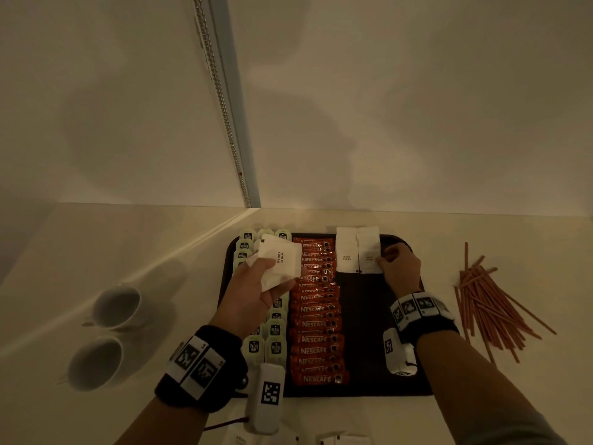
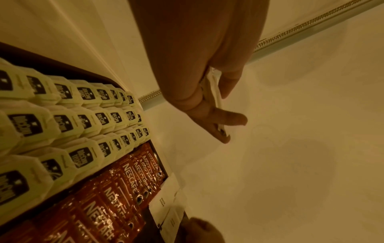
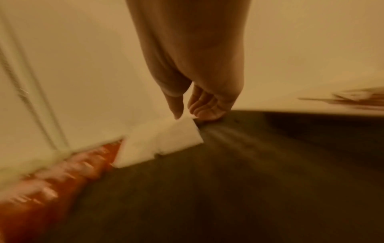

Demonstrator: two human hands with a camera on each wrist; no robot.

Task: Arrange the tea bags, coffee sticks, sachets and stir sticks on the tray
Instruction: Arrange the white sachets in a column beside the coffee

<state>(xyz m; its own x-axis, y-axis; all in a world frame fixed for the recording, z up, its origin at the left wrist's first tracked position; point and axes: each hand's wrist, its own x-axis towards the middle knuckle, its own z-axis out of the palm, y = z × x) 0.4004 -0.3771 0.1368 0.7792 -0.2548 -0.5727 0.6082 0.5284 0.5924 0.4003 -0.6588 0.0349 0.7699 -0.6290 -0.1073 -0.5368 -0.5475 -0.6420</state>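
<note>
A dark tray (image 1: pixel 369 332) holds columns of pale green tea bags (image 1: pixel 276 345) on its left and a column of red Nescafe coffee sticks (image 1: pixel 316 326) beside them. Two white sugar sachets (image 1: pixel 346 252) lie side by side at the tray's far end. My right hand (image 1: pixel 401 268) pinches the near right corner of the right sachet (image 1: pixel 369 252), which shows blurred in the right wrist view as the sachet (image 3: pixel 162 141). My left hand (image 1: pixel 269 284) hovers over the tea bags and grips a small stack of sugar sachets (image 1: pixel 279 261), the same stack (image 2: pixel 214 92) seen edge-on between thumb and fingers.
A loose pile of brown stir sticks (image 1: pixel 494 306) lies on the white table right of the tray. Two white cups (image 1: pixel 118 305) stand to the left. More sachets (image 1: pixel 343 440) lie at the table's near edge. A wall rises behind the tray.
</note>
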